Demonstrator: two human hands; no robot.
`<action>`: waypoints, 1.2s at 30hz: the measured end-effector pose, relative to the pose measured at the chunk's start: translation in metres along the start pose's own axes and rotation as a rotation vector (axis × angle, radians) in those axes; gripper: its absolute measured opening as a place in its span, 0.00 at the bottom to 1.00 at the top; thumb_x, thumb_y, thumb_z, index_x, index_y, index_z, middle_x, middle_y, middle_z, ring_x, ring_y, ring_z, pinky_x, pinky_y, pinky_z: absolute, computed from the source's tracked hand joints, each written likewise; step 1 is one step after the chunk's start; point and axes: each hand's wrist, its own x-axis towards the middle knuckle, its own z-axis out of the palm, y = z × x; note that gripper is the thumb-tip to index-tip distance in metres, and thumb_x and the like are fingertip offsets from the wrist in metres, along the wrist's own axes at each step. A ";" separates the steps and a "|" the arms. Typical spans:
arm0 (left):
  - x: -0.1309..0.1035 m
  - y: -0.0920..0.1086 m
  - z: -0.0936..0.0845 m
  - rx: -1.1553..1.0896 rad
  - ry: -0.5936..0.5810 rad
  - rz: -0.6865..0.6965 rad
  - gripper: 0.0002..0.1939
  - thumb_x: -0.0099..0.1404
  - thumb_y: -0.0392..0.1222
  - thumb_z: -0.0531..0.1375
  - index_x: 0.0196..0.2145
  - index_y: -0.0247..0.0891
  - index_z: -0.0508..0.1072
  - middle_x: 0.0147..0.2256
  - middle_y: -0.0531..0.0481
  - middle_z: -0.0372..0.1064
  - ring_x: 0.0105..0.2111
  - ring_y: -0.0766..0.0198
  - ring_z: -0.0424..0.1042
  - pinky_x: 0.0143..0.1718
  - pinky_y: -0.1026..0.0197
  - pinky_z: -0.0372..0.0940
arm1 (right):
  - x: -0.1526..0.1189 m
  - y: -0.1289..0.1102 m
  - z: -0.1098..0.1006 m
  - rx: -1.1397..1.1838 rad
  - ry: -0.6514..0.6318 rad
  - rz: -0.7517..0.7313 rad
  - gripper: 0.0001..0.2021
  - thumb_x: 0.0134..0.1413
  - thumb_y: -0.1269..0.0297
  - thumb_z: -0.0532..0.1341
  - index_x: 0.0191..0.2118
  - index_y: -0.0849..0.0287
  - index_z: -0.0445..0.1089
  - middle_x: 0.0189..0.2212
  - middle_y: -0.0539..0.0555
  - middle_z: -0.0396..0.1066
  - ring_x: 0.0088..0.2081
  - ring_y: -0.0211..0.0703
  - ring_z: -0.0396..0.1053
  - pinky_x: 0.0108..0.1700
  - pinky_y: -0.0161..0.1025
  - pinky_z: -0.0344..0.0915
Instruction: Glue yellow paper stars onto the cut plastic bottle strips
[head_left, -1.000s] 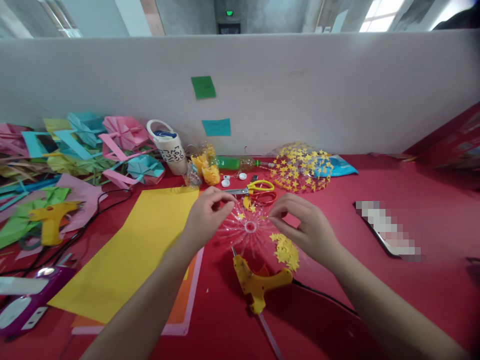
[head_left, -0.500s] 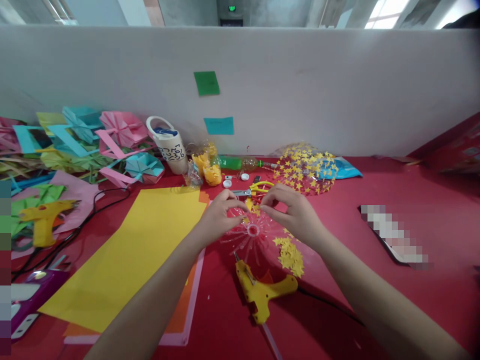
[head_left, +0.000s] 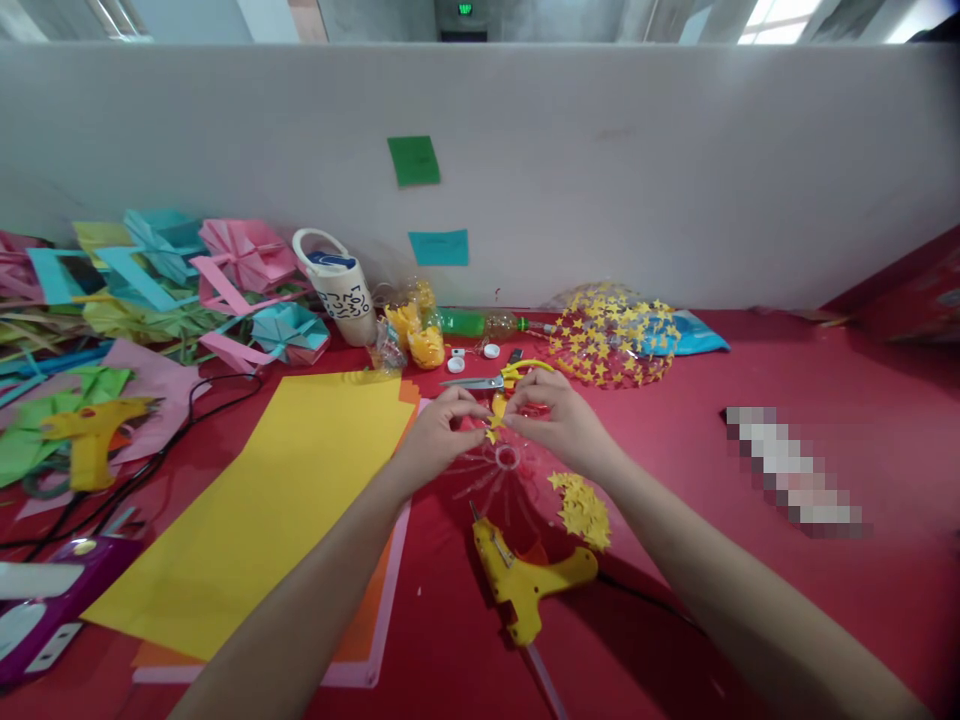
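Two hands on my feed, close together over a clear plastic rosette (head_left: 508, 458), strips fanning from a ring, on the red table (head_left: 750, 620). Right hand (head_left: 561, 416): I read thumb and finger pinched on a small yellow star (head_left: 497, 421). Left hand (head_left: 441, 436): curled, narrow gap, just beside; I can't tell if it grips anything. Containers: white tumbler (head_left: 349, 308), loop handle, blue lid, contents hidden; green-tinted bottle (head_left: 461, 323) on its side, contents unclear; glossy blue packet (head_left: 699, 336) partly behind a clear dome (head_left: 564, 299) dotted with yellow stars. Flat loose stars (head_left: 583, 510) heaped by the rosette. Yellow plastic glue gun (head_left: 517, 580) near, translucent stick (head_left: 545, 680) out its back. Smooth yellow sheet (head_left: 262, 510) over orange and pink ones; creased paper flowers (head_left: 247, 252) beyond.
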 end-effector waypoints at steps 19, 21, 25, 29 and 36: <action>-0.001 0.005 0.004 -0.011 0.015 -0.030 0.08 0.54 0.37 0.61 0.34 0.37 0.75 0.34 0.53 0.60 0.27 0.70 0.57 0.31 0.64 0.54 | 0.004 0.009 0.010 -0.155 0.024 0.024 0.04 0.46 0.71 0.62 0.24 0.58 0.70 0.33 0.53 0.68 0.40 0.47 0.63 0.45 0.48 0.56; -0.001 0.005 0.003 -0.008 0.013 -0.021 0.08 0.54 0.38 0.61 0.34 0.37 0.75 0.35 0.53 0.60 0.27 0.70 0.57 0.31 0.64 0.54 | 0.004 0.008 0.011 -0.174 0.036 0.012 0.04 0.45 0.72 0.62 0.23 0.58 0.70 0.32 0.53 0.68 0.39 0.47 0.63 0.45 0.47 0.56; 0.000 0.002 0.003 0.001 0.017 -0.017 0.08 0.54 0.39 0.61 0.33 0.38 0.75 0.34 0.53 0.60 0.27 0.70 0.57 0.31 0.64 0.54 | 0.001 0.004 0.010 -0.200 0.083 -0.033 0.03 0.46 0.72 0.63 0.26 0.57 0.70 0.32 0.53 0.66 0.39 0.47 0.62 0.44 0.47 0.57; 0.000 -0.001 0.003 -0.006 0.023 -0.006 0.07 0.54 0.38 0.60 0.33 0.38 0.75 0.34 0.53 0.60 0.27 0.69 0.57 0.31 0.64 0.55 | -0.007 -0.001 0.006 -0.240 0.121 -0.180 0.04 0.51 0.70 0.61 0.30 0.55 0.72 0.33 0.53 0.65 0.39 0.48 0.60 0.44 0.47 0.58; 0.001 0.000 0.002 -0.014 0.022 -0.007 0.07 0.55 0.37 0.60 0.34 0.38 0.76 0.34 0.53 0.61 0.28 0.70 0.58 0.31 0.64 0.55 | -0.016 -0.001 0.008 -0.317 0.083 -0.267 0.07 0.55 0.68 0.59 0.33 0.53 0.75 0.35 0.54 0.67 0.40 0.49 0.59 0.44 0.49 0.56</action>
